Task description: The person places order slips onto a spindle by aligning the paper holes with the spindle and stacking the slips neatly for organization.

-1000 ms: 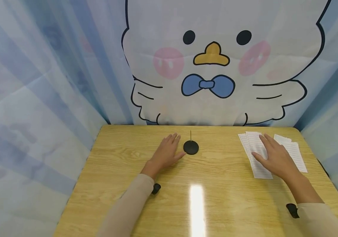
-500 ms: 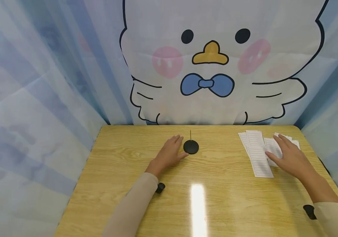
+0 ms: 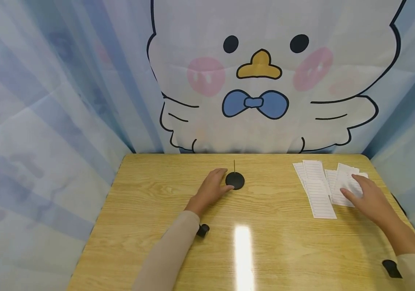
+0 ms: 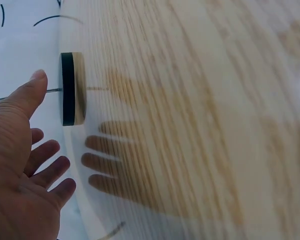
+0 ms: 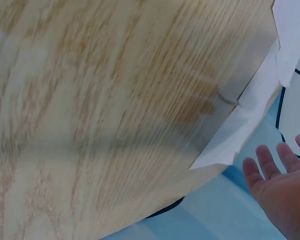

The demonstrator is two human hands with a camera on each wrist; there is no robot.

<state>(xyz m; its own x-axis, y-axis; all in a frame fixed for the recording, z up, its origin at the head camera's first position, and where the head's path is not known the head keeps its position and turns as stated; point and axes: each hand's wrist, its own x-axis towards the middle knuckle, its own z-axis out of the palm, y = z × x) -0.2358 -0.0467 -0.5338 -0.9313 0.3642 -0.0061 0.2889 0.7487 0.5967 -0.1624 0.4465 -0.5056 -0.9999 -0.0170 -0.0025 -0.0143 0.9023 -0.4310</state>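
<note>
A receipt spike with a round black base (image 3: 235, 180) and a thin upright rod stands near the back of the table. My left hand (image 3: 209, 193) is just left of it, fingers spread loosely, the thumb tip overlapping the base's edge in the head view. In the left wrist view the thumb (image 4: 27, 97) crosses in front of the rod, and nothing is in the hand (image 4: 20, 170). Lined white paper slips (image 3: 318, 190) lie in a group at the back right. Over the rightmost slips (image 3: 346, 178) hovers my right hand (image 3: 373, 202), fingers apart, partly hiding them.
The wooden table (image 3: 284, 242) ends at a curtain (image 3: 262, 133) with a cartoon bird, and more curtain hangs at both sides. Slips (image 5: 245, 117) lie near the table's edge in the right wrist view. A bright reflection shows at the front middle.
My right hand has moved right, from over the left slips to the rightmost ones, uncovering the left ones. My left hand has shifted slightly right, its thumb now over the spike's base in view.
</note>
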